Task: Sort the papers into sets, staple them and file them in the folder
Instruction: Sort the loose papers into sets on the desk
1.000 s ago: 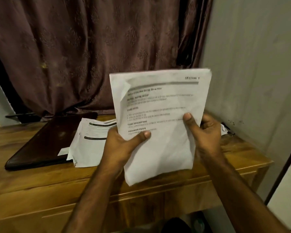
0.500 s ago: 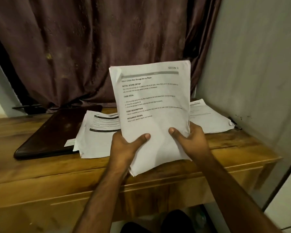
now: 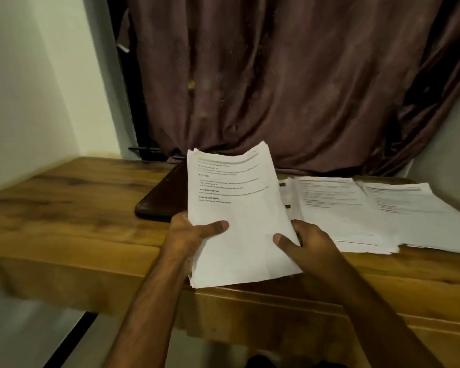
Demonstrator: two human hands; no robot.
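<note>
Nearest the camera, two bare forearms reach up from the bottom edge toward a wooden desk (image 3: 64, 213). The left hand (image 3: 189, 235) grips the lower left edge of a stack of printed papers (image 3: 239, 221), its thumb lying across the top sheet and its other fingers hidden beneath. The right hand (image 3: 306, 243) grips the lower right edge the same way, thumb pressed on the page, the remaining fingers curled under the stack out of sight. The stack is held over the desk's front edge, its long axis running away from the person and leaning slightly left, the headed end farthest off and the blank lower end toward the body; the far end curls upward a little. The printed text faces up, too blurred to read in full.

Just beyond, to the left of the stack, a dark folder (image 3: 160, 203) lies flat on the desk, partly hidden by the held sheets. To the right, more loose printed sheets (image 3: 356, 213) lie spread in overlapping piles on the wood. Behind everything hangs a dark brown curtain (image 3: 290, 75).
</note>
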